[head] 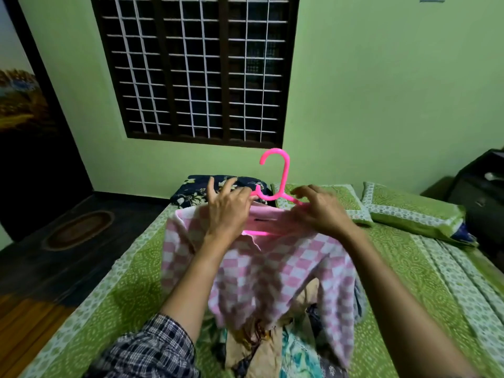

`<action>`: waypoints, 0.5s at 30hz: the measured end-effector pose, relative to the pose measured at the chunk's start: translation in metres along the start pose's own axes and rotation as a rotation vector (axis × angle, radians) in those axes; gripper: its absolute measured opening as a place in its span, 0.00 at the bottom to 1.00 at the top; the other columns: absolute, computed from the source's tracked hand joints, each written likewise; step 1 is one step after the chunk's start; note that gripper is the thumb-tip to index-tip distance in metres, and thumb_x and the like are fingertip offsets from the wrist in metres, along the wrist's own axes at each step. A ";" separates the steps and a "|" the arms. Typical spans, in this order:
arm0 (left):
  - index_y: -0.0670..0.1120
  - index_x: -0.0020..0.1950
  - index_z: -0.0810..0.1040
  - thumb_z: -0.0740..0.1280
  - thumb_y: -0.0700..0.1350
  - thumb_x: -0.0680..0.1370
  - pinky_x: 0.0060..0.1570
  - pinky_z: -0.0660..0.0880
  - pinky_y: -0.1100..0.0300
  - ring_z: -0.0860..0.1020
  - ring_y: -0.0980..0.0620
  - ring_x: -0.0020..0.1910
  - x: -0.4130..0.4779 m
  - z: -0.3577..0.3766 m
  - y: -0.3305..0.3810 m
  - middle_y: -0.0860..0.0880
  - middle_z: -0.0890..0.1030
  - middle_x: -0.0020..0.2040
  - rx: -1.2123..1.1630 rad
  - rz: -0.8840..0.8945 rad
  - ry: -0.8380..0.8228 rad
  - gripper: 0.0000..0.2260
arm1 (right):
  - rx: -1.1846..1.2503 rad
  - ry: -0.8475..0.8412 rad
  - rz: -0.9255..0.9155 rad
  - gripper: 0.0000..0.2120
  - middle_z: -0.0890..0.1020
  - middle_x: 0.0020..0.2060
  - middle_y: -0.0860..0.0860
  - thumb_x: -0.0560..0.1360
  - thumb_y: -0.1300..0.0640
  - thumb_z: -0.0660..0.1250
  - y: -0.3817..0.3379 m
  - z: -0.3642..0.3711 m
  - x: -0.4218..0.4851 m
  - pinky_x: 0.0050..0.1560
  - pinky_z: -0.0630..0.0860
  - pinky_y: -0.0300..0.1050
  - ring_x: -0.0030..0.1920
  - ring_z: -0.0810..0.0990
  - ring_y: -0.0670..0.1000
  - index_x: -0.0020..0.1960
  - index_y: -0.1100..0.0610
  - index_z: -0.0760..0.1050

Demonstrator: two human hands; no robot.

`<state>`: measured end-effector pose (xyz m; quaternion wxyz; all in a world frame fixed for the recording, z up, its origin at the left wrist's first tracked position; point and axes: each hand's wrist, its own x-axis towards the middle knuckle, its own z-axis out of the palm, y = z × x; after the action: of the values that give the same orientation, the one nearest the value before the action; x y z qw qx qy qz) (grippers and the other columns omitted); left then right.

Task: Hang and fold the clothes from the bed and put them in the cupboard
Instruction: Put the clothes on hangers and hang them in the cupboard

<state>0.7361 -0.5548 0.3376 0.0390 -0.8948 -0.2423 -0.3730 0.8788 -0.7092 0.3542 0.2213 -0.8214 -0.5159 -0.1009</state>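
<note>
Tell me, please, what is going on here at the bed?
A person is fitting a pink-and-white checked shirt onto a pink hanger, both held up above the bed. The left hand holds the shirt at its collar and shoulder, while the right hand pinches the hanger's other arm by the collar; blur hides the exact grips. The hanger's lower bar shows inside the collar. A pile of other clothes lies on the bed beneath, not yet sorted.

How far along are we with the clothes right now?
Done: nothing visibly put away; no cupboard is in view. In hand: the left hand and right hand are fitting the pink checked shirt onto the pink hanger above the bed. Left: hanging it up, then the heap of clothes lying beneath it.
</note>
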 end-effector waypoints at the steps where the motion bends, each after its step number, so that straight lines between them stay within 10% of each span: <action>1: 0.43 0.45 0.82 0.74 0.43 0.70 0.61 0.62 0.33 0.81 0.43 0.53 -0.002 0.000 0.003 0.46 0.85 0.40 -0.005 0.011 0.016 0.06 | 0.142 0.005 -0.027 0.15 0.80 0.54 0.55 0.77 0.52 0.65 -0.013 0.003 0.001 0.54 0.72 0.50 0.53 0.78 0.55 0.61 0.58 0.74; 6: 0.46 0.58 0.77 0.62 0.50 0.79 0.59 0.67 0.53 0.78 0.49 0.53 -0.010 -0.012 0.006 0.48 0.82 0.53 -0.118 -0.037 -0.044 0.12 | 0.491 0.157 0.069 0.06 0.69 0.29 0.43 0.79 0.56 0.62 -0.038 0.017 0.000 0.40 0.62 0.44 0.30 0.66 0.43 0.45 0.55 0.73; 11: 0.43 0.50 0.76 0.60 0.56 0.78 0.30 0.59 0.62 0.77 0.47 0.37 -0.022 -0.020 -0.005 0.45 0.80 0.41 -0.109 -0.040 0.011 0.17 | 0.444 0.182 0.076 0.09 0.70 0.28 0.43 0.79 0.53 0.62 -0.039 0.002 -0.005 0.46 0.58 0.46 0.37 0.71 0.51 0.42 0.54 0.76; 15: 0.42 0.41 0.75 0.58 0.55 0.77 0.32 0.61 0.64 0.77 0.46 0.31 -0.033 -0.018 -0.001 0.46 0.78 0.33 -0.090 -0.081 0.186 0.18 | 0.156 0.175 -0.011 0.08 0.80 0.44 0.57 0.73 0.56 0.69 -0.025 -0.018 -0.011 0.45 0.73 0.51 0.46 0.79 0.61 0.50 0.57 0.79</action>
<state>0.7037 -0.5719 0.3275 0.0058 -0.8465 -0.2567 -0.4665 0.8529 -0.7173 0.3719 0.3284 -0.7870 -0.5052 -0.1329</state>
